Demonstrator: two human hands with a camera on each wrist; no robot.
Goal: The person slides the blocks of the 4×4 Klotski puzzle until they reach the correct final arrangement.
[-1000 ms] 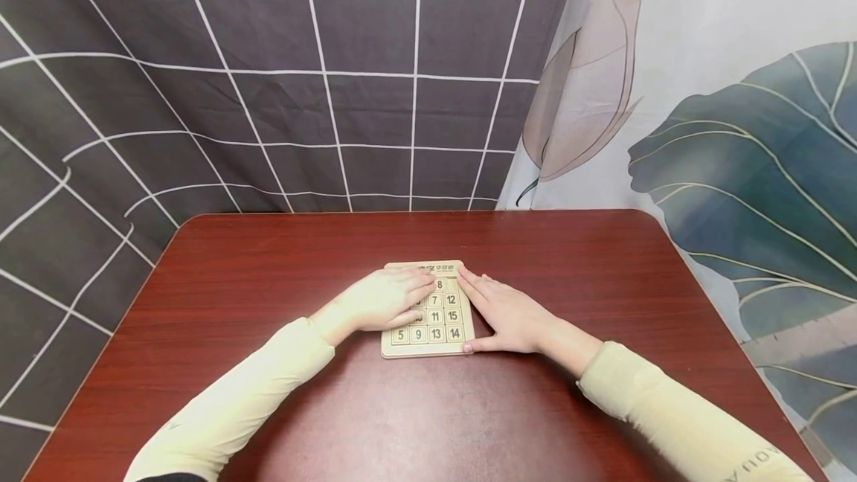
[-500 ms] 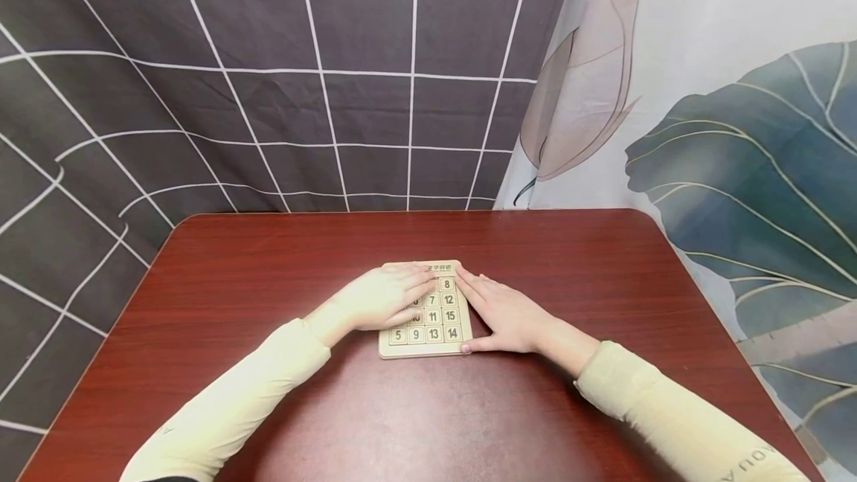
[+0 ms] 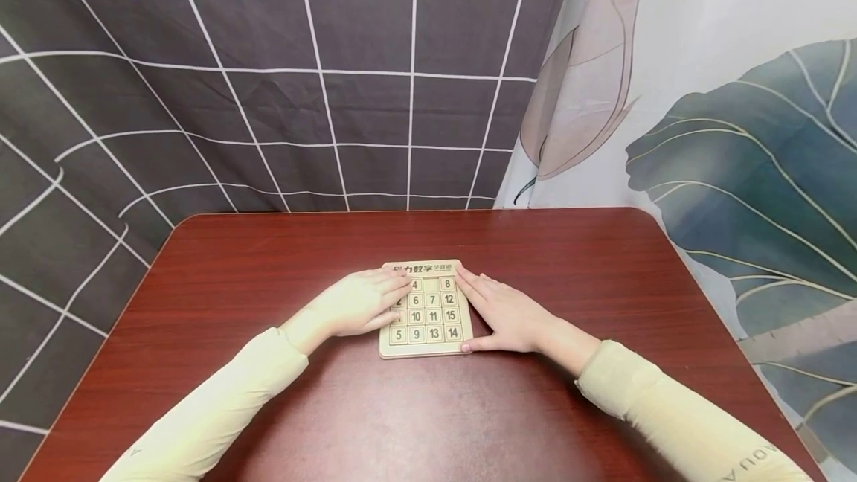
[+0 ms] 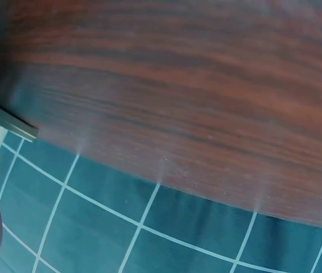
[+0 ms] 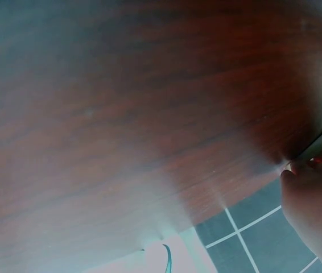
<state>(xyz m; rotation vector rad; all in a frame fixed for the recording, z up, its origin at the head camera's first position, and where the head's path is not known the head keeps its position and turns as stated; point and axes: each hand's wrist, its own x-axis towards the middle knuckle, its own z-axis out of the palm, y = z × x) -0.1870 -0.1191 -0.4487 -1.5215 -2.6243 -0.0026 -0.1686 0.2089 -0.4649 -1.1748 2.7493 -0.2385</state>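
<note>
A pale sliding number puzzle point(image 3: 425, 350) lies flat on the dark red table. Its numbered tiles stand in rows, and a bare slot shows in the top row between the 4 tile point(image 3: 415, 285) and the 8 tile point(image 3: 448, 284). My left hand point(image 3: 355, 303) lies over the puzzle's left side, fingers extended, covering the top-left tile and part of the left column. Along the right edge rests my right hand point(image 3: 512, 316), its straight fingers by the upper corner and its thumb at the lower one. Both wrist views catch only part of a hand and the board's edge.
The reddish wooden table point(image 3: 428, 415) extends around the puzzle on all sides. Behind it hangs a dark curtain point(image 3: 268, 95) with a white grid. A pale curtain point(image 3: 703, 125) with large leaf prints hangs on the right.
The 8 tile has slid right into the top row's last column. My left hand has then moved left, uncovering the 4 tile, the slot and the printed heading. The right hand stays in place.
</note>
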